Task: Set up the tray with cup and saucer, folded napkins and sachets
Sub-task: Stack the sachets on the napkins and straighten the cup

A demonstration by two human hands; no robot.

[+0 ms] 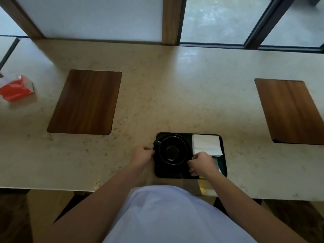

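Observation:
A black tray [222, 141] lies near the counter's front edge. On its left half a black cup [172, 149] stands on a black saucer [186, 145], the cup's handle pointing far left. A white folded napkin [206, 144] fills the tray's far right part. Sachets [217, 163] peek out beside my right hand, mostly hidden. My left hand [142, 155] grips the saucer's left rim. My right hand [201, 163] is closed at the saucer's right rim, over the sachets.
Two wooden placemats lie on the pale stone counter [157, 85]: one [85, 102] at far left, one [292, 111] at right. A red tissue pack [16, 88] sits at the left edge. Windows run behind the counter.

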